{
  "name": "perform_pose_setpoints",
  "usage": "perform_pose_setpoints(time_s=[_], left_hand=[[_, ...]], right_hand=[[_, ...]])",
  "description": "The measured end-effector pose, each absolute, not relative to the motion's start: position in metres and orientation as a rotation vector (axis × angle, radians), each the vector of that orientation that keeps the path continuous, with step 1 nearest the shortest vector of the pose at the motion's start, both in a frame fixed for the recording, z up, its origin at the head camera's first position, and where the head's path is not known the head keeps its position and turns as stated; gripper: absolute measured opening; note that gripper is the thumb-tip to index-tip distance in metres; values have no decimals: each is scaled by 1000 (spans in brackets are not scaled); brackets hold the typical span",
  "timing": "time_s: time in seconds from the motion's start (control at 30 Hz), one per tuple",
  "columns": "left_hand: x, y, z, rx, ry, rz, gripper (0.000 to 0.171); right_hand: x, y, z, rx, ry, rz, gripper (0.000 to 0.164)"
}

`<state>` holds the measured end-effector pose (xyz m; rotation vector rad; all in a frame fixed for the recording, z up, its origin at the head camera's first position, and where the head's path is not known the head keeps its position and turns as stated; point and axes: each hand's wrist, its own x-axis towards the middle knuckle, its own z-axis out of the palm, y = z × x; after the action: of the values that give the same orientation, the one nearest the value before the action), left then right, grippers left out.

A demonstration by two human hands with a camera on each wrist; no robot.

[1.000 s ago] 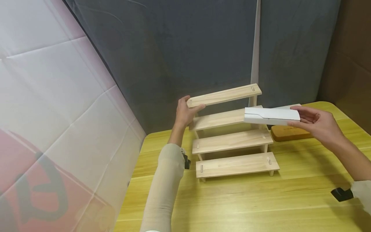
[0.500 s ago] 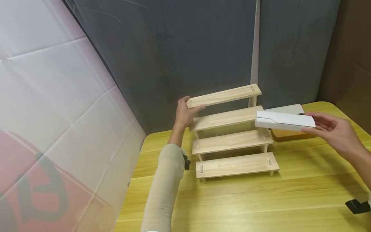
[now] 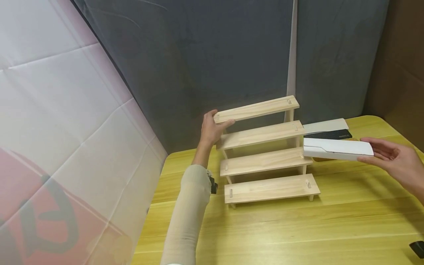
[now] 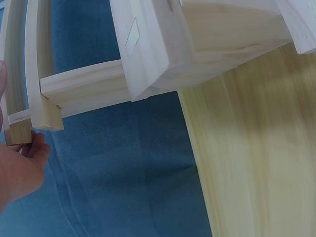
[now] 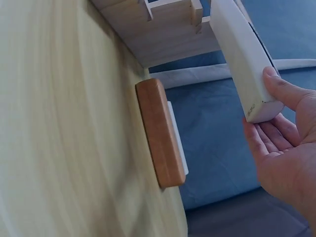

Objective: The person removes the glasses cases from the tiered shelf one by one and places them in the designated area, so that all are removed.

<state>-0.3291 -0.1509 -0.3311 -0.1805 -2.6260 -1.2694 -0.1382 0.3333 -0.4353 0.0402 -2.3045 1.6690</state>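
Note:
A four-tier step-shaped wooden rack stands on the table. My left hand grips the left end of its top shelf, thumb in front. In the left wrist view, the fingers curl round the end of the wood. My right hand pinches the right end of a long white glasses case, thumb opposite the fingers. The case is held in the air at the rack's right side, level with the middle tiers. Whether its far end touches the rack cannot be told.
Right of the rack, a brown case lies on the yellow wood-grain table. Behind it lie a black case and a white one. Grey cloth hangs behind; a white printed panel stands left.
My right hand has moved right and down toward me with the white glasses case, away from over the rack's shelves, revealing the black case. The left hand stays in place.

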Motion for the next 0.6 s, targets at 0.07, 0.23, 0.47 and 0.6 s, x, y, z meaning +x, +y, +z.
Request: perform_pose_setpoints(time_s=[0.07, 0.23, 0.47, 0.6], left_hand=[[-330, -151, -331, -176, -2631, -1271, 94], [-329, -151, -331, -177, -2636, -1266, 94], [-329, -150, -330, -177, -2641, -1259, 94], [-330, -151, -330, -173, -2641, -1260, 94]], right_hand=[[-137, 334, -439, 36, -2294, 1677, 54], [-135, 339, -448, 33, -2249, 1724, 51], [-129, 348, -462, 32, -2192, 1815, 53], [-128, 352, -469, 29, -2242, 1743, 52]])
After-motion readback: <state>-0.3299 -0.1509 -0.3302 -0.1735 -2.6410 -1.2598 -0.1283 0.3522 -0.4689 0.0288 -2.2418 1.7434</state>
